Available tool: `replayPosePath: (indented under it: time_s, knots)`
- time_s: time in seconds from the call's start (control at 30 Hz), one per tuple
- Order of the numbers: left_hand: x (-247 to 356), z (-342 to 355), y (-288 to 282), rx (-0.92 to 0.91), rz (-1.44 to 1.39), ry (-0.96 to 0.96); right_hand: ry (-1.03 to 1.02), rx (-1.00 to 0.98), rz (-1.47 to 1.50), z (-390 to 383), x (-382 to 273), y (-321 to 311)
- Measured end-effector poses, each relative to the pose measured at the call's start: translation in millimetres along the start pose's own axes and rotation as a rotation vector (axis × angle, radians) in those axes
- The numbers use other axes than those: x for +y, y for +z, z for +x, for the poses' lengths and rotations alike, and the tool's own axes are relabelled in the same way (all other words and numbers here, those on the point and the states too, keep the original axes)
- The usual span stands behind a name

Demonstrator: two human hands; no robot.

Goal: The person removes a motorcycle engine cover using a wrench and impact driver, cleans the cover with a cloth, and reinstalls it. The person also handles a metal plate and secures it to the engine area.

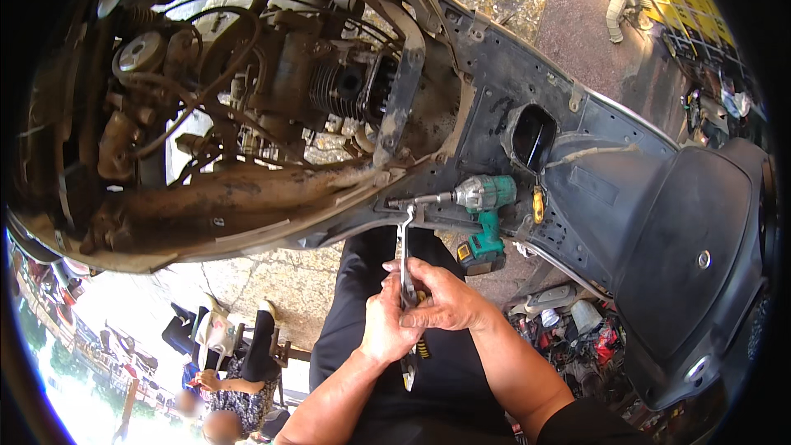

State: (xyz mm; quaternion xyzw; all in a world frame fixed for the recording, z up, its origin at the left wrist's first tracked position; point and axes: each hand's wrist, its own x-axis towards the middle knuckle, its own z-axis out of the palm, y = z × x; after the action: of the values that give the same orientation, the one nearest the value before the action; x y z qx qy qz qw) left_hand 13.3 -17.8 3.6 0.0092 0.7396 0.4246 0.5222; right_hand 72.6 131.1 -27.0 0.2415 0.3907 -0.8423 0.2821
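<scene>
While my left hand [386,319] and right hand [446,295] are pinching this silver tool [403,243], I'm aiming to steady it and keep its tip off the green driver [488,227].

Daylight glare bleaches the lower left; fisheye edges curve into black.

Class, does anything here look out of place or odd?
The green power tool lies on the black panel, its battery seemingly jutting past the edge, so it looks precariously placed. The exposed engine looks heavily coated in brown grime.
</scene>
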Motion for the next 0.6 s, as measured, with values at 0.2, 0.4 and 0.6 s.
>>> replayPosePath:
  time_s: [0.2, 0.4, 0.6]
  knots:
    - [-6.4, -24.9, 24.0, -0.016, -0.014, -0.113, 0.155, 0.217, 0.135, -15.6, 29.6, 16.6]
    - [-13.0, -52.2, 39.1, -0.022, 0.015, -0.13, 0.22, 0.275, 0.137, -33.7, 52.4, 11.5]
    - [-27.6, -78.2, 44.0, 0.169, 0.032, -0.183, 0.237, 0.404, 0.061, -25.7, 80.6, 18.5]
